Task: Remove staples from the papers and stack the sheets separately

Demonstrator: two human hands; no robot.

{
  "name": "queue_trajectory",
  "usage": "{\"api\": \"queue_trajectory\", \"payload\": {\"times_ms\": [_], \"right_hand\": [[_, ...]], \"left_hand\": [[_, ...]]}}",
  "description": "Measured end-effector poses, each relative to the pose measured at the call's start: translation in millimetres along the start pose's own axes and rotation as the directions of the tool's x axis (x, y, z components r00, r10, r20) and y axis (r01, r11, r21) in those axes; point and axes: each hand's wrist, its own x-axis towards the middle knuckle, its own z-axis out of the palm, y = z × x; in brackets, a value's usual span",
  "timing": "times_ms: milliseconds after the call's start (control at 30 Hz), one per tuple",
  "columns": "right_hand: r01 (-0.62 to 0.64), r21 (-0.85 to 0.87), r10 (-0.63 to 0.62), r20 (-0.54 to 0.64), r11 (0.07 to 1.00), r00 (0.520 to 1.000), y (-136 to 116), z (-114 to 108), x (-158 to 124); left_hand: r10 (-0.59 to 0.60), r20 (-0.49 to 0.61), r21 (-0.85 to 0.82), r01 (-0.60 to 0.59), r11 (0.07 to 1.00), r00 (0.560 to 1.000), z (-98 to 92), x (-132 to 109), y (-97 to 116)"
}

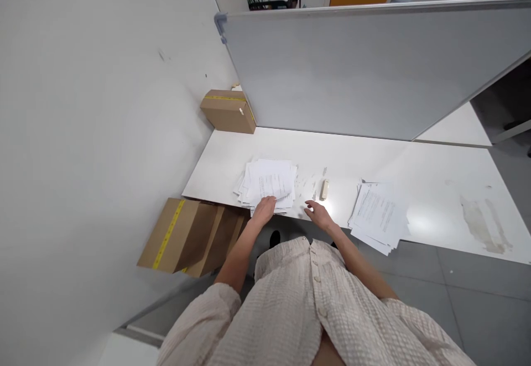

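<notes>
My left hand (264,209) is at the near edge of a loose pile of papers (271,167), its fingers closed on the lower edge of a printed sheet of paper (269,185). That sheet bows up a little from the pile at its right side. My right hand (318,214) hovers by the table's front edge, fingers apart and slightly bent, with nothing in them. Just beyond it lies a small cream object shaped like a stapler (324,189). Farther right is a second stack of printed papers (378,211), some sheets overhanging the front edge.
The white table (332,156) backs onto a grey-white panel (332,73). A cardboard box (230,114) sits in the far left corner. More cardboard boxes (166,239) stand lower, left of the table, near the wall. A stain (483,222) marks the table's right end.
</notes>
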Motion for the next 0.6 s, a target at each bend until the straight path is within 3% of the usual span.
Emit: {"api": "queue_trajectory", "payload": {"times_ms": [133, 233, 300, 367, 433, 467, 533, 600], "right_hand": [[-0.065, 0.171, 0.059, 0.038, 0.983, 0.998, -6, 2, -2], [-0.119, 0.319, 0.086, 0.117, 0.940, 0.989, -15, 4, -1], [-0.209, 0.486, 0.125, 0.200, 0.848, 0.972, -21, 5, 1], [-0.322, 0.641, 0.207, 0.250, 0.697, 0.946, -24, 8, 5], [-0.370, 0.716, 0.311, 0.220, 0.593, 0.925, -23, 11, 8], [-0.363, 0.718, 0.357, 0.170, 0.594, 0.919, -22, 12, 9], [-0.338, 0.707, 0.423, 0.061, 0.621, 0.904, -16, 13, 10], [-0.312, 0.701, 0.461, -0.028, 0.642, 0.887, -8, 10, 8]], "left_hand": [[-0.099, -0.099, -0.009, 0.098, 0.995, 0.990, -3.2, 3, 2], [-0.083, -0.144, -0.023, 0.081, 0.996, 0.986, -3.6, -2, 13], [0.023, -0.127, -0.039, -0.028, 0.999, 0.992, -3.1, -10, 26], [0.212, -0.077, -0.066, -0.218, 0.974, 0.974, -2.4, -19, 41], [0.398, -0.031, -0.107, -0.399, 0.911, 0.917, -1.5, -26, 53], [0.444, -0.025, -0.128, -0.443, 0.887, 0.896, -0.8, -28, 57], [0.411, -0.043, -0.153, -0.413, 0.898, 0.911, 1.4, -26, 58], [0.262, -0.082, -0.128, -0.270, 0.954, 0.962, 4.8, -19, 51]]}}
